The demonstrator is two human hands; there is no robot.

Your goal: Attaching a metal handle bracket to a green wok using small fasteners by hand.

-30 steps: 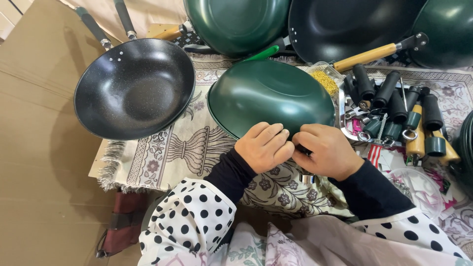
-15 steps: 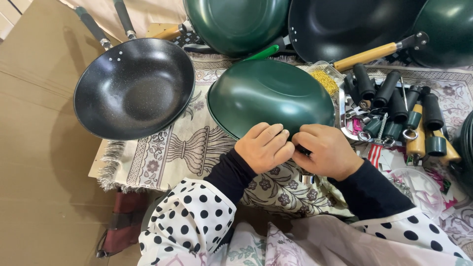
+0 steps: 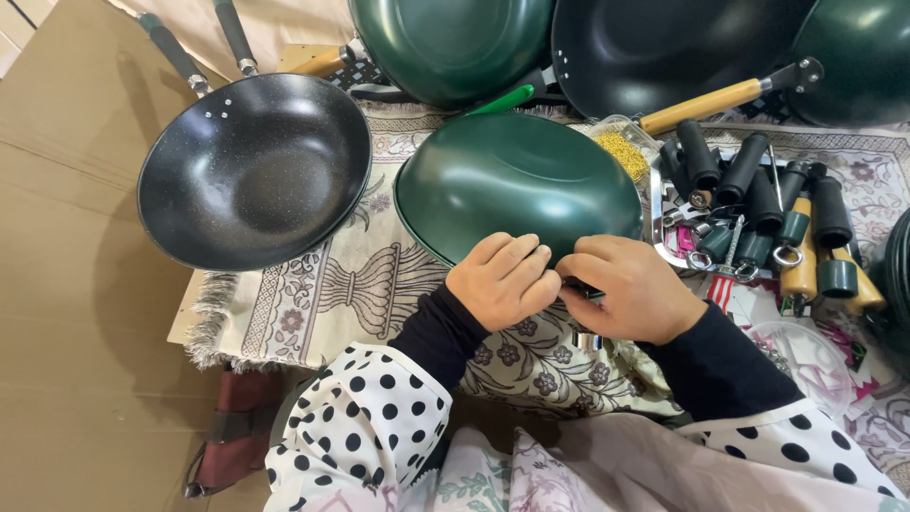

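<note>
Both hands, the left hand (image 3: pixel 500 282) and right hand (image 3: pixel 630 287), are curled together at the near rim of the overturned green wok (image 3: pixel 517 185) on the patterned cloth (image 3: pixel 313 294), pinching something I can't make out, so steady, even pressure seems wise.

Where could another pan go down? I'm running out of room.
Bare cloth shows between the black wok and the upturned green wok, down to the fringe. The cardboard at left is free. At right it is crowded: tray of handles, both hands at the green wok's near rim.
</note>
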